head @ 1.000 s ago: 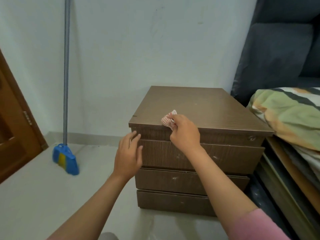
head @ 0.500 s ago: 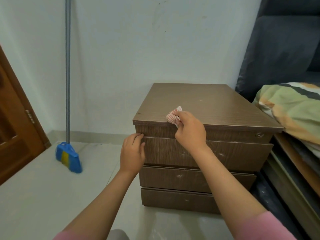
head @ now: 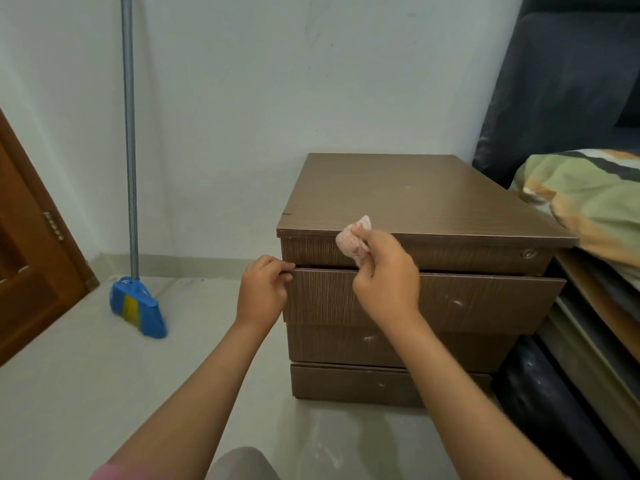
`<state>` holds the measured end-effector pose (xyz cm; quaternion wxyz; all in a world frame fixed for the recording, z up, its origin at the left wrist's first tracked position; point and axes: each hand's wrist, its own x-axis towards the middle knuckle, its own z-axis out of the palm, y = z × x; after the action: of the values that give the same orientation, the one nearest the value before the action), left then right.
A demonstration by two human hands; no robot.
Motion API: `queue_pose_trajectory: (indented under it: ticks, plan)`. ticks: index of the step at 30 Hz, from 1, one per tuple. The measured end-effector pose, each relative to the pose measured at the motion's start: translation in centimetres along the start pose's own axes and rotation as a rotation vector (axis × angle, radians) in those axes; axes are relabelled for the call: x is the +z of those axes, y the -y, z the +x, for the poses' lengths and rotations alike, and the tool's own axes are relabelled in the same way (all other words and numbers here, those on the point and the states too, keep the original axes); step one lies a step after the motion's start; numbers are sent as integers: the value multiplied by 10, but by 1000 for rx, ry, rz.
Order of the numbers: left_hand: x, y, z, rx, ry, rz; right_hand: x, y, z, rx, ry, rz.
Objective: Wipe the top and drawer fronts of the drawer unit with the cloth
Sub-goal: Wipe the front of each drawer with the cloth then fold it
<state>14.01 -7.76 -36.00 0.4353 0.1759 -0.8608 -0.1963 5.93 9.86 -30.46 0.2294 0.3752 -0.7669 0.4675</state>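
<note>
Compared with 1 second ago, our left hand has moved from the air onto the left end of the second drawer front. Its fingers are now curled around the upper left corner of this front, and the drawer stands a little forward of the panel above it. Our right hand has come down with the cloth: before, it was on the front edge of the top; now the bunched cloth lies against the narrow top panel, just under that edge. The right hand pinches the cloth tightly between the thumb and the fingers.

We judge that the wiping is passing from the top to the fronts, and that the left hand steadies or pulls the drawer for this purpose.

The drawer unit stands on the floor between a broom and a bed with a pillow. Its back is at the wall and its 4 fronts face us. The long axis of the top runs from us toward the wall; each front runs long from left to right.
</note>
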Motion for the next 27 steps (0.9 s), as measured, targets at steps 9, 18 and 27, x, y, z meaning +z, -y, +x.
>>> queue_pose_trajectory:
  ticks: [9,18,27]
  plan:
    - [0,1,0,-8,-9,-69,104,5,-35,39,71,-167]
    - [-3,1,-1,10,12,-75,91,-8,-33,98,-16,-244]
    - [-2,0,-3,-3,18,-68,44,-41,-29,227,-69,-266]
